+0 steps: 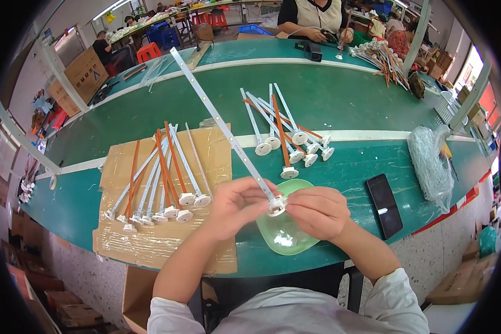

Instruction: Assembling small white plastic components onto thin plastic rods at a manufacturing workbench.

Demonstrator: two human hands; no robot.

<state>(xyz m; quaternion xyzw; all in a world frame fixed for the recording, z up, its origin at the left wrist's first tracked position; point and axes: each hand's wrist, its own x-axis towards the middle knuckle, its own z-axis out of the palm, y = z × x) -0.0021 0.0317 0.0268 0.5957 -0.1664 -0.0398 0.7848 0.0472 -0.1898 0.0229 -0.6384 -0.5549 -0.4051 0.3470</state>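
Note:
A long white LED strip point(220, 123) with small yellow diodes slants up and left from a white round plastic base point(276, 206). My left hand point(239, 207) is closed around the strip's lower end, just beside the base. Fingers of my right hand point(320, 210) pinch the base from the other side; anything small between those fingertips is hidden. Both hands are above a light green bowl point(292, 242), whose contents I cannot make out. On a brown cardboard sheet point(167, 253) to the left lie several finished-looking strips point(161, 172), white and orange-brown, with white bases.
Beyond the bowl, more strips with bases point(292, 139) lie across the pale table divider. A black phone point(384, 206) and a clear plastic bag of wires point(428, 167) are at the right. Across the table a person point(317, 22) handles a strip near a strip pile point(381, 58).

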